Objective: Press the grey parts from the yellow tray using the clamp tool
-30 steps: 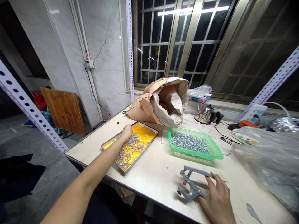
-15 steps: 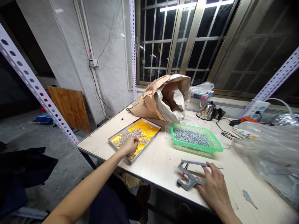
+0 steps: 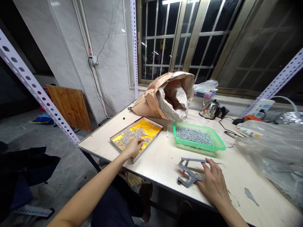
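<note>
Since the earlier frames, left hand has drawn back from the far end of the shallow tray to its near edge; fingers are curled narrow over the small metal pieces on the yellow lining, and whether any piece is pinched cannot be told. Right hand remains on the grey hand press, fingers spread wide across its upper lever and base, steadying it on the desk. Judgement: a piece is being picked for the press. Green basket of similar pieces sits just beyond the press; brown paper sack lies behind the tray.
</note>
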Motion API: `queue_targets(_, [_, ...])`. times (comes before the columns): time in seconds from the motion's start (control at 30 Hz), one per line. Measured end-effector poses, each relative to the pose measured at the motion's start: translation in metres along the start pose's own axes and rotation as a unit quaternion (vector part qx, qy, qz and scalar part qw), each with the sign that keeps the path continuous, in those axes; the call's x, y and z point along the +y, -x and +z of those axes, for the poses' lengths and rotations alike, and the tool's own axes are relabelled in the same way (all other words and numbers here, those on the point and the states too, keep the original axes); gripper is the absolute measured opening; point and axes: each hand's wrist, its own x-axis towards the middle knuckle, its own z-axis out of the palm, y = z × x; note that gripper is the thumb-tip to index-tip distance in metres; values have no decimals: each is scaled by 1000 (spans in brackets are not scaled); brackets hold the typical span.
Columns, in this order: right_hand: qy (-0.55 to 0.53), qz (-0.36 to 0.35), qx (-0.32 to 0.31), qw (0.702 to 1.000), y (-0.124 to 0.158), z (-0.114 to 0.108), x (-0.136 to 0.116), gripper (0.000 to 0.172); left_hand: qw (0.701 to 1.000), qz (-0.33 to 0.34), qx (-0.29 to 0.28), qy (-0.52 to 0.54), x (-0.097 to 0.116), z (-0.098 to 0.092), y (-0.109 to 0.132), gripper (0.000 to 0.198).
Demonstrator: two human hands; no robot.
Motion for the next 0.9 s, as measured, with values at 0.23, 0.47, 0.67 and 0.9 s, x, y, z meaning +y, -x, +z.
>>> queue_targets(0.23, [26, 6, -32, 999, -25, -17, -18, 53, 934, -63, -125, 328, 40, 80, 39, 13])
queue_targets(0.47, [40, 5, -61, 997, -36, -26, -28, 59, 897, -137, -166, 386, 46, 130, 50, 10])
queue_targets(0.67, [41, 11, -71, 997, -36, -26, -28, 61, 883, -142, -160, 418, 39, 132, 50, 22])
queue_targets(0.9, [36, 32, -92, 995, -37, -26, -32, 59, 914, -92, -95, 384, 39, 132, 50, 24])
